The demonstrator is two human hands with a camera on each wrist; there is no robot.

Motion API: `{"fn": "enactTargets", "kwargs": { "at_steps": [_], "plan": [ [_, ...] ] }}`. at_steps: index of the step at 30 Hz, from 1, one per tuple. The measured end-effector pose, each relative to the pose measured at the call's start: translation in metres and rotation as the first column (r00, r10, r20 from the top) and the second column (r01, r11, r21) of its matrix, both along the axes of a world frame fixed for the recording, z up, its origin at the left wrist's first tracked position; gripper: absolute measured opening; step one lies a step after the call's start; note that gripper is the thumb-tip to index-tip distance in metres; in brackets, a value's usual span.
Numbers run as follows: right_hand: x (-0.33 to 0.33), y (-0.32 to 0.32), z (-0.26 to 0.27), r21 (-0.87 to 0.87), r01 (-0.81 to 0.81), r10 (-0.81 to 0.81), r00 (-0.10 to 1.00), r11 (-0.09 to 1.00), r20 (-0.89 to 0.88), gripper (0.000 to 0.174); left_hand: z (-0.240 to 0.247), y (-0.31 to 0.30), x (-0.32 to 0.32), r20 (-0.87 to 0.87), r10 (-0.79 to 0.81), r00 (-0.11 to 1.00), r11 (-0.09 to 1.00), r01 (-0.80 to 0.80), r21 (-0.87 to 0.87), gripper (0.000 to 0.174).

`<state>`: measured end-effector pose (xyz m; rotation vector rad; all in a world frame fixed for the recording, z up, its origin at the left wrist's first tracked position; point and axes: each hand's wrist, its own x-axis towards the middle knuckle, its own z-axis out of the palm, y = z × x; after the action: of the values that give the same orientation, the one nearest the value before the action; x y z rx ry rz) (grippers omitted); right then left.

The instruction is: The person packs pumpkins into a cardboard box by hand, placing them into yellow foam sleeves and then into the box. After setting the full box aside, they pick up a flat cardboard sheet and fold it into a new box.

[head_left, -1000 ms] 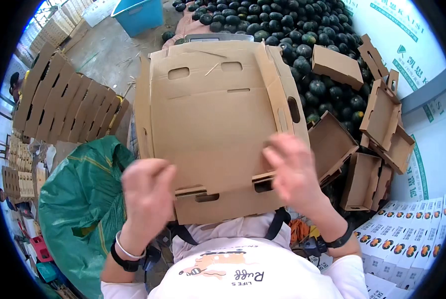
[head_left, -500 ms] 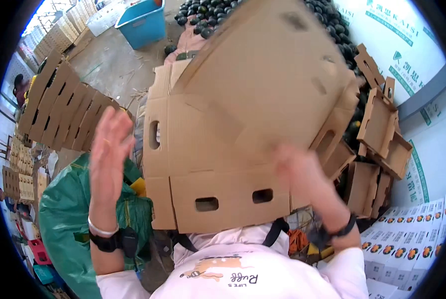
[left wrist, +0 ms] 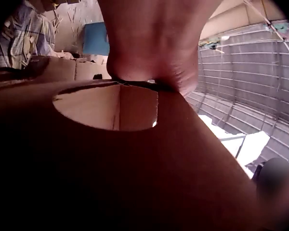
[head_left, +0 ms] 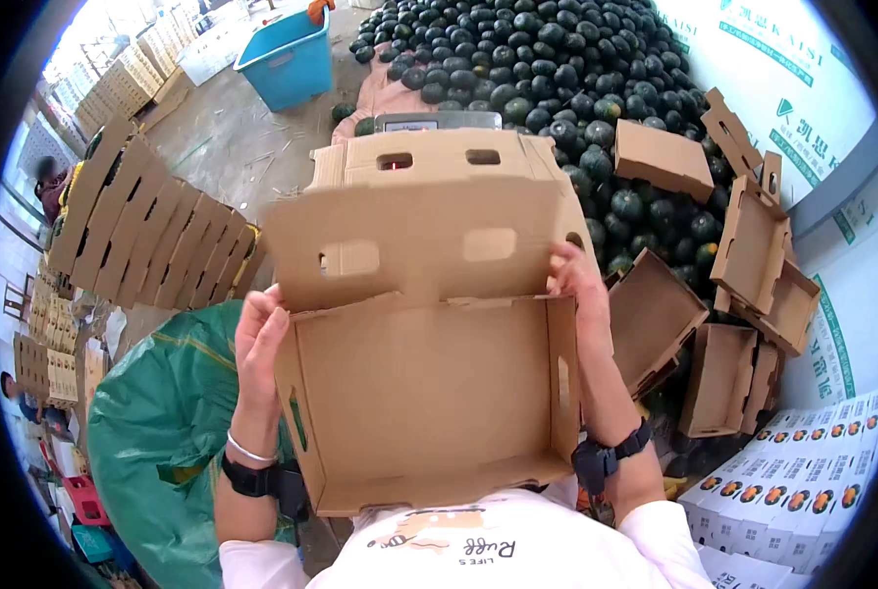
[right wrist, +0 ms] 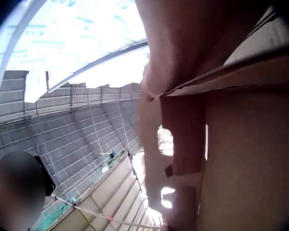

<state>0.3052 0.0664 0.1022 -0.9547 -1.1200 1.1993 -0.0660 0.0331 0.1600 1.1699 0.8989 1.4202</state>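
A partly folded cardboard box (head_left: pixel 424 393) lies in front of the person's chest, its side and near walls standing up. At its far side a flap (head_left: pixel 419 236) with two handle cutouts is raised. The left hand (head_left: pixel 260 344) grips the far left corner, thumb and fingers at the wall's top edge. At the far right corner, the right hand (head_left: pixel 581 285) pinches the cardboard where flap and side wall meet. Close to the left wrist camera is a box wall (left wrist: pixel 135 159) with an oval handle hole. In the right wrist view, the right hand (right wrist: pixel 183 53) overlaps the box's edge.
Beneath and beyond the box lies a flat cardboard sheet (head_left: pixel 449 157). Dark green round fruit (head_left: pixel 557 59) is heaped behind. Finished trays (head_left: pixel 748 226) lie to the right, stacked boxes (head_left: pixel 154 226) lean at left. A green sack (head_left: pixel 164 412) bulges by the left arm.
The cardboard was lifted and turned with the right hand, the left hand apart from it. Now it is back down with walls raised, and both hands hold its far corners.
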Motion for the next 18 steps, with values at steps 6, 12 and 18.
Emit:
{"fn": "enactTargets", "kwargs": {
  "at_steps": [6, 12, 18],
  "plan": [
    [0.018, 0.017, 0.028, -0.081, -0.589, 0.581, 0.807, 0.804, -0.108, 0.050, 0.009, 0.013, -0.029, 0.005, -0.431, 0.902, 0.889, 0.426, -0.167, 0.057],
    [-0.023, 0.010, 0.076, -0.026, -0.617, 0.009, -0.030, 0.787, 1.000, 0.040, 0.066, 0.024, 0.032, -0.997, -0.058, -0.049, 0.912, 0.403, -0.073, 0.049],
    [-0.012, -0.006, 0.061, 0.353, -0.495, -0.427, -0.042, 0.794, 0.903, 0.005, 0.060, 0.042, 0.044, -0.988, 0.121, 0.100, 0.916, 0.371, 0.150, 0.040]
  ]
}}
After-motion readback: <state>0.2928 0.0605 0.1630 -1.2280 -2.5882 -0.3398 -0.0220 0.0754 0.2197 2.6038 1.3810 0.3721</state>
